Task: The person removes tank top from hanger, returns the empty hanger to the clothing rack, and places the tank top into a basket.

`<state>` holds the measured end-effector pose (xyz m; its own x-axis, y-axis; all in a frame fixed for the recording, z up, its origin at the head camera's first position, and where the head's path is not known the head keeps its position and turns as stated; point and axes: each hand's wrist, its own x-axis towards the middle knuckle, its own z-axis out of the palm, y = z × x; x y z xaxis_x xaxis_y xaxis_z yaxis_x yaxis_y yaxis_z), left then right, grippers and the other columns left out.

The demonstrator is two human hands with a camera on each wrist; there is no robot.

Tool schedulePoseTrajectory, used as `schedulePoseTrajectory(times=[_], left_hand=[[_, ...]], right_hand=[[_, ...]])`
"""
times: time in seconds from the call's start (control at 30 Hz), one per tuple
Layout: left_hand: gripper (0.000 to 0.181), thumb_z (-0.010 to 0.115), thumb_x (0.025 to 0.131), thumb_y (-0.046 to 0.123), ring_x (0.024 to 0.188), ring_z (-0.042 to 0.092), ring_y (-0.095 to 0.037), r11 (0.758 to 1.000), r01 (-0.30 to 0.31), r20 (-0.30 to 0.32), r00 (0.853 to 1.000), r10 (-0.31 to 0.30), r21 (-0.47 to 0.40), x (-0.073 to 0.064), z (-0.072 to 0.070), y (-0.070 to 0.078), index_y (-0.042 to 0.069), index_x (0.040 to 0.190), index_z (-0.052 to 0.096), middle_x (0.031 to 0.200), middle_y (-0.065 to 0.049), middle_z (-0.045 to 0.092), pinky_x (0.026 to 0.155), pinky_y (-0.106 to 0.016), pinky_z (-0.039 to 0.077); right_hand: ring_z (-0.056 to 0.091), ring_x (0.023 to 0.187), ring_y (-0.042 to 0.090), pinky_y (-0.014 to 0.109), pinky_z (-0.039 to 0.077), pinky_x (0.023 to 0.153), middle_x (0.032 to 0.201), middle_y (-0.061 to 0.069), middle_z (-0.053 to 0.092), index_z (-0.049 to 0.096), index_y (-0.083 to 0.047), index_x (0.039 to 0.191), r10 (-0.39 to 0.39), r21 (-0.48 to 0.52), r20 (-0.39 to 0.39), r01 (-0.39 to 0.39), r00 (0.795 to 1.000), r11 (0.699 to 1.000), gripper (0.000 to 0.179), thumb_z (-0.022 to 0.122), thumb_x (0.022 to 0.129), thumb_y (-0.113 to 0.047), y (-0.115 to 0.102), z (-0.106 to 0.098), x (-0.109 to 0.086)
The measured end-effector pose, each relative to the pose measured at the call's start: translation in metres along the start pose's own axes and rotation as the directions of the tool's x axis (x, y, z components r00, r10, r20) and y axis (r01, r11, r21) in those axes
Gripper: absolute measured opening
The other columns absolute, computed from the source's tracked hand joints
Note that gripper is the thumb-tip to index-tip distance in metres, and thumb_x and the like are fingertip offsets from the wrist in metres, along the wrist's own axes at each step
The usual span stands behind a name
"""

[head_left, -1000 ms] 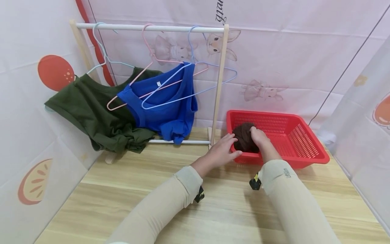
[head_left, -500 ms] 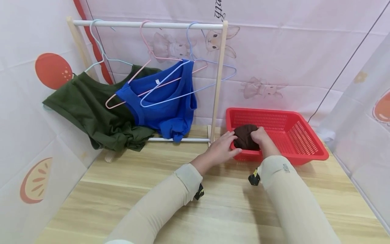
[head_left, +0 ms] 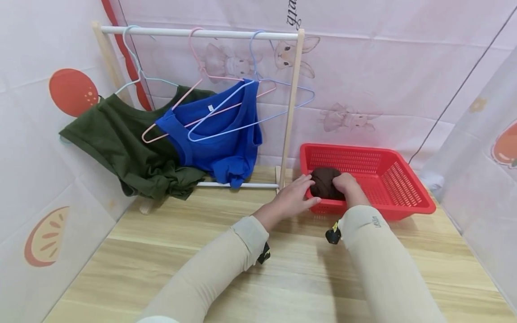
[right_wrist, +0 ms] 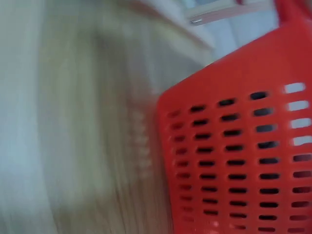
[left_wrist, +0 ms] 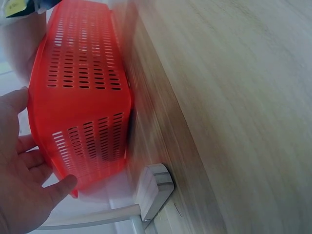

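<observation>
A bundle of dark brown cloth (head_left: 325, 181) lies in the front left corner of a red plastic basket (head_left: 408, 210). My right hand (head_left: 346, 183) reaches over the front rim and grips the right side of the cloth; its fingertips are hidden there. My left hand (head_left: 296, 195) rests loosely at the basket's left front corner, with its thumb spread along the front rim. In the left wrist view, some fingers of this left hand (left_wrist: 22, 170) pass behind the rim and one lies outside the wall. The right wrist view has only the basket wall and blurred table.
A drying rack (head_left: 291, 107) stands left of the basket. From its bar hang a dark green garment (head_left: 133, 139) on a mint hanger, and pink and light blue hangers with a blue garment (head_left: 226, 148). Printed fabric walls (head_left: 379, 58) close in the wooden table (head_left: 181, 242).
The brown cloth has sunk lower and become a rounder bundle as my right hand moved slightly down into it. My left hand has stayed at the basket's corner.
</observation>
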<state>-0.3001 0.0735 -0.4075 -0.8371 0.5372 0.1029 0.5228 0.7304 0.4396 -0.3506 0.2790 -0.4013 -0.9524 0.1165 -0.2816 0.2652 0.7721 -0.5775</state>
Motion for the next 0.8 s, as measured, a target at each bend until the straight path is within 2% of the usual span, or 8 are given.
schedulePoseTrajectory(times=[0.03,0.1,0.2,0.27,0.33,0.43,0.57,0.8], left_hand=[[0.064,0.056,0.096,0.051,0.151,0.021,-0.018,1.000,-0.002,-0.001,1.000,0.002,0.005,-0.0001,0.0001,-0.0003,0.014,0.147,0.045,0.161,-0.003,0.030,0.118,-0.039,0.028],[0.063,0.056,0.096,0.050,0.151,0.021,-0.018,1.000,-0.006,-0.006,1.000,0.006,0.016,0.0002,-0.0005,-0.0002,0.014,0.146,0.046,0.161,-0.003,0.030,0.118,-0.038,0.028],[0.062,0.057,0.096,0.050,0.150,0.022,-0.018,1.000,-0.001,-0.004,1.000,0.001,0.025,0.0006,-0.0011,0.0006,0.014,0.146,0.046,0.161,-0.002,0.030,0.118,-0.038,0.028],[0.063,0.057,0.096,0.050,0.150,0.022,-0.018,1.000,0.000,0.001,1.000,0.000,0.026,0.0006,-0.0012,0.0009,0.014,0.146,0.046,0.161,-0.002,0.030,0.118,-0.038,0.028],[0.063,0.057,0.096,0.051,0.151,0.021,-0.018,1.000,0.003,0.006,1.000,-0.003,0.028,0.0007,-0.0008,0.0013,0.014,0.146,0.046,0.161,-0.002,0.030,0.118,-0.039,0.029],[0.064,0.056,0.096,0.052,0.151,0.021,-0.018,0.999,0.005,0.010,1.000,-0.005,0.032,0.0006,-0.0001,0.0014,0.014,0.146,0.046,0.161,-0.002,0.029,0.117,-0.039,0.029],[0.065,0.055,0.096,0.053,0.151,0.020,-0.018,0.999,0.007,0.010,1.000,-0.008,0.035,0.0007,0.0002,0.0011,0.014,0.147,0.045,0.161,-0.001,0.029,0.117,-0.039,0.030],[0.067,0.053,0.096,0.055,0.151,0.020,-0.019,0.997,0.004,0.023,1.000,-0.005,0.080,0.0002,-0.0021,0.0015,0.014,0.149,0.043,0.161,-0.002,0.029,0.117,-0.038,0.030]], right_hand=[[0.044,0.117,0.043,0.053,0.036,0.104,0.130,0.033,0.049,0.051,0.013,0.128,0.001,-0.073,-0.029,-0.004,1.000,0.997,0.045,0.037,0.097,-0.017,-0.0014,0.0012,-0.0006],[0.042,0.121,0.046,0.057,0.035,0.106,0.130,0.034,0.047,0.048,0.012,0.132,0.016,-0.124,-0.090,-0.027,0.996,0.992,0.045,0.044,0.097,-0.017,-0.0036,0.0028,-0.0011],[0.042,0.124,0.047,0.059,0.036,0.108,0.136,0.034,0.044,0.035,0.007,0.143,0.026,-0.054,-0.143,-0.034,0.989,0.998,0.054,0.053,0.096,-0.012,-0.0056,0.0055,-0.0019],[0.044,0.124,0.045,0.059,0.037,0.107,0.139,0.033,0.043,0.029,0.003,0.147,0.016,-0.032,-0.150,-0.021,0.989,0.999,0.059,0.055,0.095,-0.008,-0.0059,0.0067,-0.0014],[0.046,0.124,0.044,0.059,0.037,0.108,0.140,0.031,0.044,0.030,0.001,0.149,0.000,-0.032,-0.126,-0.004,0.992,0.999,0.059,0.054,0.096,-0.006,-0.0060,0.0075,-0.0007],[0.045,0.128,0.043,0.057,0.035,0.110,0.143,0.030,0.043,0.033,0.002,0.149,-0.020,-0.025,-0.051,0.019,0.999,1.000,0.054,0.047,0.098,-0.006,-0.0045,0.0075,0.0016],[0.043,0.132,0.043,0.057,0.035,0.111,0.146,0.030,0.040,0.029,0.003,0.151,-0.045,0.037,0.045,0.043,0.998,0.998,0.054,0.039,0.099,-0.007,-0.0008,0.0063,0.0046],[0.039,0.135,0.042,0.054,0.034,0.112,0.151,0.030,0.033,0.025,0.004,0.152,-0.068,0.108,0.103,0.057,0.992,0.992,0.055,0.030,0.099,-0.009,-0.0004,0.0058,0.0024]])
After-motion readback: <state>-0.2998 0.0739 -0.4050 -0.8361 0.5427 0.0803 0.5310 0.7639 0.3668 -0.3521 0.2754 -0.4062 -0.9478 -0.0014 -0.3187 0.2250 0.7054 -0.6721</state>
